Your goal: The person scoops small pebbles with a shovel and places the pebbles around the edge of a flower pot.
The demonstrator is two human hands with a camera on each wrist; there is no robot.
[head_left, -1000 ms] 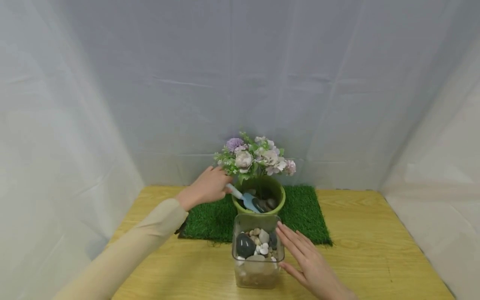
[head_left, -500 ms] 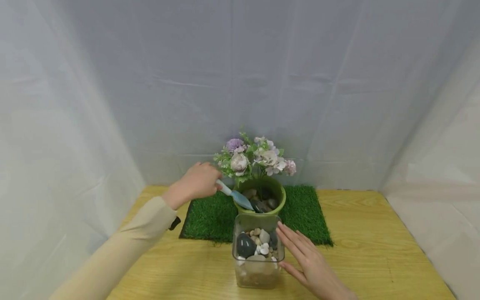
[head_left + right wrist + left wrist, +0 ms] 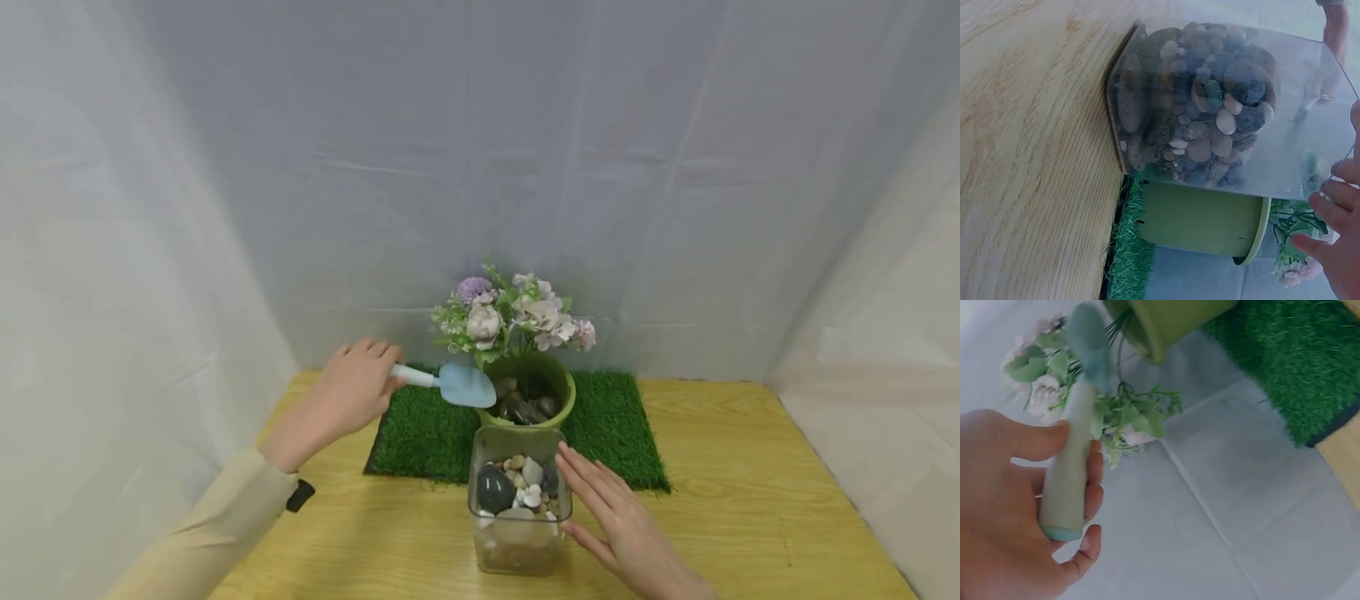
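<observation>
The left hand (image 3: 351,393) holds a small light blue trowel (image 3: 450,383) by its pale handle; in the left wrist view the fingers (image 3: 1088,487) and the thumb are curled around this handle. The trowel is in the air above the green grass mat (image 3: 420,433), almost level, and its blade points to the right, toward the green pot (image 3: 564,400). The tip of the blade is just beside the left rim of the pot, and I cannot tell if it touches it. No stone is visible on the blade.

The green pot stands on the grass mat and contains dark and grey stones and a bunch of artificial flowers (image 3: 513,317) in pale pink, white and purple.

In front of the pot, on the wooden tabletop (image 3: 750,500), stands a square glass jar (image 3: 517,550) with pebbles (image 3: 517,487) of mixed sizes inside, one of them a big dark stone. The right hand (image 3: 626,533) lies flat against the right side of the jar, with the fingers straight and close together, touching the glass near the top edge. A beige sleeve (image 3: 202,542) covers the left arm. White cloth (image 3: 480,150) hangs behind and at both sides.
</observation>
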